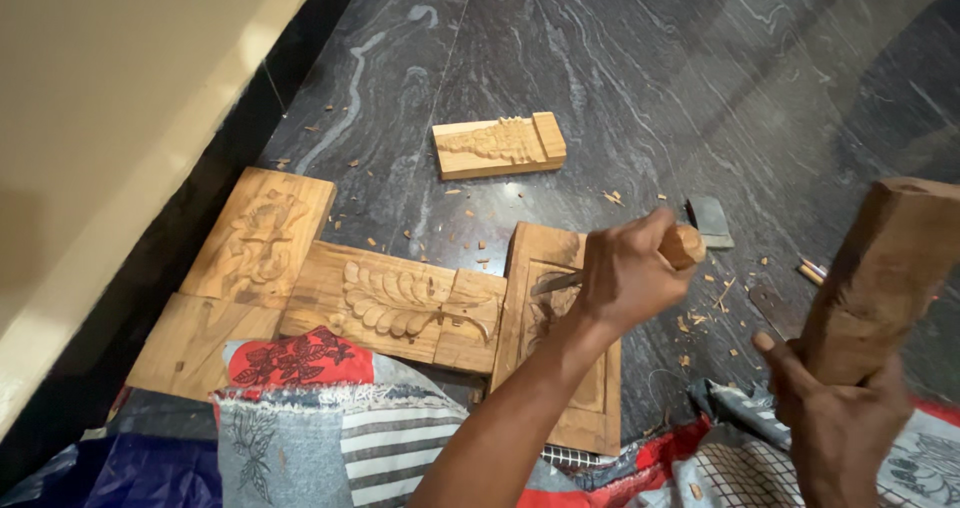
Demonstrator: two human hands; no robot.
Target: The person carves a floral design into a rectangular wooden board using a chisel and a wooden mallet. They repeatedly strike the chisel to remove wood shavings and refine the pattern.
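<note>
On the dark stone floor (620,58), seen from the head camera, a chisel (683,246) is gripped in the left hand (625,273), its blade set against a carved wooden panel (556,338). A wooden mallet (880,278) is clenched in the right hand (840,408), well apart from the chisel. 3 more carved panels (400,303) lie around, 1 of them partly covered by patterned cloth (330,428). Wood chips (700,318) are scattered beside a small grey block (710,220).
</note>
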